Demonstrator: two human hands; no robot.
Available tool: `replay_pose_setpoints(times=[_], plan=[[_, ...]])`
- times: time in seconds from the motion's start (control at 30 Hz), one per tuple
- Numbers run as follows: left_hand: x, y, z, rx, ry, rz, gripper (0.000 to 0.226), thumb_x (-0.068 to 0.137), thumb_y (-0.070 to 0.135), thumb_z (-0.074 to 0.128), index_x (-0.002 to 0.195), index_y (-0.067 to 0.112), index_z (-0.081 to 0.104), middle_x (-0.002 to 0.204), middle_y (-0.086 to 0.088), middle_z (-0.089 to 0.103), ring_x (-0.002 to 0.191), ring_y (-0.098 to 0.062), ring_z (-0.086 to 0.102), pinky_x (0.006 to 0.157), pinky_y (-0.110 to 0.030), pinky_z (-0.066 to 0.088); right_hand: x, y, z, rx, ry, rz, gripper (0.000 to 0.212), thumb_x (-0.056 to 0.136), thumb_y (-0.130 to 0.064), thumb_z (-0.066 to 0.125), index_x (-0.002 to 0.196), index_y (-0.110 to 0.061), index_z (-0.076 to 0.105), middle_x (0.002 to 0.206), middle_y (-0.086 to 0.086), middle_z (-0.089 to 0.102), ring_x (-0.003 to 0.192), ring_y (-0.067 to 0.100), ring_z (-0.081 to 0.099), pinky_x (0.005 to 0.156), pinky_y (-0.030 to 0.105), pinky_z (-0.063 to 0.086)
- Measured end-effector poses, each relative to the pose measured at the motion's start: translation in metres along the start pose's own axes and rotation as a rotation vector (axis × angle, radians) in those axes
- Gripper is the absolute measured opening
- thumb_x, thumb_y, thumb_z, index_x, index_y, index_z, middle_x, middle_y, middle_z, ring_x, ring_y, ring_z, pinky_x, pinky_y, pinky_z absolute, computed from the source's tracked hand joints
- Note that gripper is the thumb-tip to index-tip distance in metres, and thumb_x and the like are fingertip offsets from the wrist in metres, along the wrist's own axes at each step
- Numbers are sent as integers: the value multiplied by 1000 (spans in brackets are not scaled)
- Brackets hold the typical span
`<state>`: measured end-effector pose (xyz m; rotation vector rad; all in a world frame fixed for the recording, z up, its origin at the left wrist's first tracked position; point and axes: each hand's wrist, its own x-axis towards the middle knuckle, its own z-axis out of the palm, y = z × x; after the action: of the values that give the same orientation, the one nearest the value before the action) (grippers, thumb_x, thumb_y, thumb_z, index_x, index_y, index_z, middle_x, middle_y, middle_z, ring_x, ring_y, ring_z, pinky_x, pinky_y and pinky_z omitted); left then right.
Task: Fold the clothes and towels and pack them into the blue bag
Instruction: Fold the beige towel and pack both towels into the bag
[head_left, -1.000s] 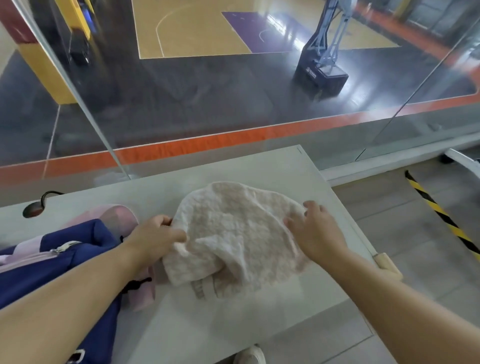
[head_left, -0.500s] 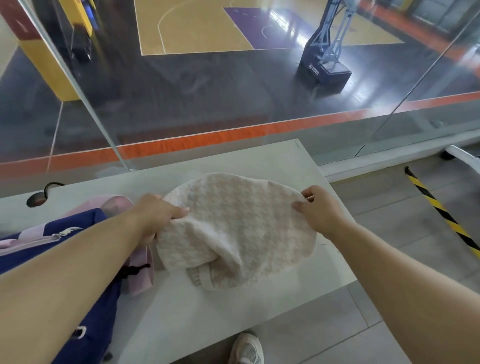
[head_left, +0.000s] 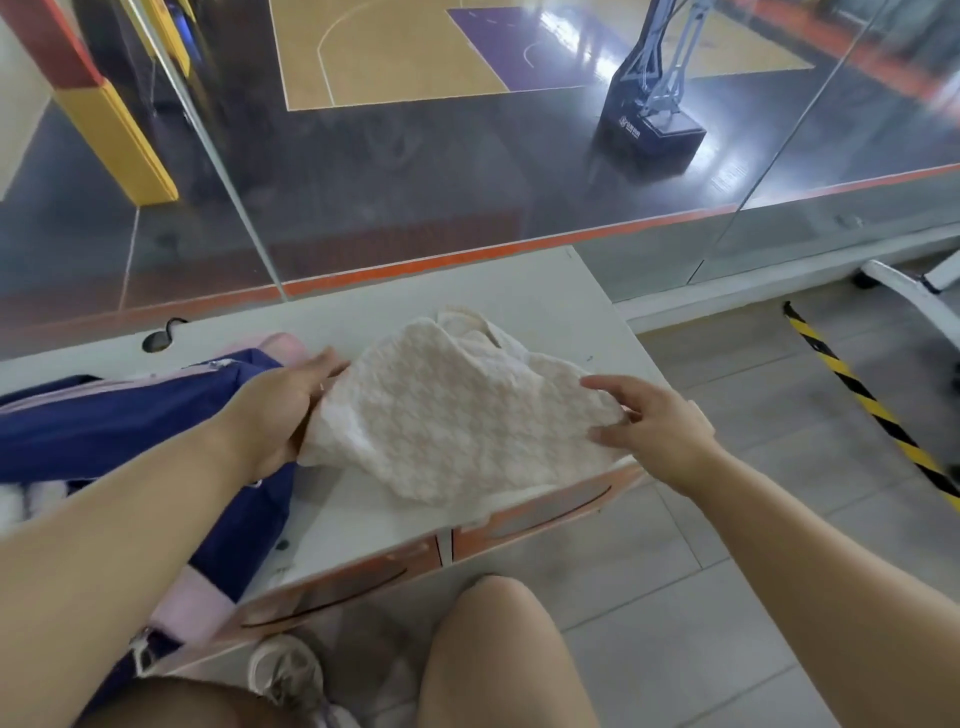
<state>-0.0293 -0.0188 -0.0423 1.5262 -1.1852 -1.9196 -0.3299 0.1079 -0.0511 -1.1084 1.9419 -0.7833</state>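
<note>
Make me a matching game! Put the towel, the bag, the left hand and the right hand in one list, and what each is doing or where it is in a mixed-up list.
Things:
1. cream towel
2. blue bag
3. left hand
4. right hand

Descriptions:
A. fingers spread open at the towel's right edge
B. lying on the table's left side
C. gripping the towel's left edge
D. bunched up between both hands on the white table

Pairs: 1-D, 2-B, 3-C, 4-A

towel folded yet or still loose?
Loose. The towel lies rumpled and uneven on the table, no flat square fold, with the left hand gripping one edge and the right hand open at the other.
</note>
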Motion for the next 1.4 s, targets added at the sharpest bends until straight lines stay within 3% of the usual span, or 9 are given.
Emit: replay_pose_setpoints(times=[0.17,0.27,0.37,0.6,0.8,0.93,1.03,1.2,1.4], plan=[[-21,-18,10,-2,66,18,17,94,10,49,93,11,65,86,-7,72,88,-28,63,82,-40,49,-20,17,14,229,145,38,8,83,-17,71,86,-24,70,80,1,61,74,13,53,66,17,45],[-28,-25,9,13,53,-13,14,92,3,50,99,8,61,88,-7,66,82,-23,61,69,-35,49,-26,25,17,214,129,63,17,83,-10,71,83,-27,68,73,-1,54,64,14,49,56,18,44],[-34,-28,6,16,61,-16,20,91,-2,47,107,8,56,94,-8,61,82,-22,59,61,-29,54,-29,30,17,207,62,73,30,83,-2,68,85,-32,67,83,2,55,73,17,53,69,28,49],[-41,-16,-8,-93,230,100,20,93,8,52,109,14,61,118,-13,62,100,-25,61,84,-37,49,-35,14,0,254,195,72,26,81,-3,70,86,-28,68,91,8,61,80,23,60,73,29,54],[-55,29,-11,-8,227,215,45,88,-5,50,131,10,50,129,-13,54,111,-28,56,92,-37,48,-39,-33,-33,295,289,19,22,75,-3,75,83,-22,69,85,3,69,81,22,66,81,35,56],[-74,62,-4,-76,228,280,38,87,-12,43,117,6,59,105,-12,63,86,-21,63,59,-23,58,-47,-67,-54,351,397,-27,6,80,-17,73,75,-20,73,69,-2,70,68,17,65,67,30,56],[-87,79,1,-129,179,283,33,91,-7,40,112,8,60,98,-9,64,84,-20,63,67,-33,56,-48,-84,-67,351,402,-5,11,83,-12,68,93,-8,72,71,-2,65,64,12,58,63,22,52],[-98,91,2,-182,170,174,32,88,-4,30,93,7,60,96,-11,56,82,-23,58,67,-37,50,-51,-101,-75,506,222,131,31,85,5,61,115,-4,62,90,12,66,82,23,63,83,33,54],[-95,89,-2,-74,113,-8,27,95,24,50,81,1,54,60,-9,60,48,-21,64,46,-30,53,-60,-103,-67,592,169,149,25,86,10,54,100,-7,66,86,12,66,73,22,62,64,29,56]])
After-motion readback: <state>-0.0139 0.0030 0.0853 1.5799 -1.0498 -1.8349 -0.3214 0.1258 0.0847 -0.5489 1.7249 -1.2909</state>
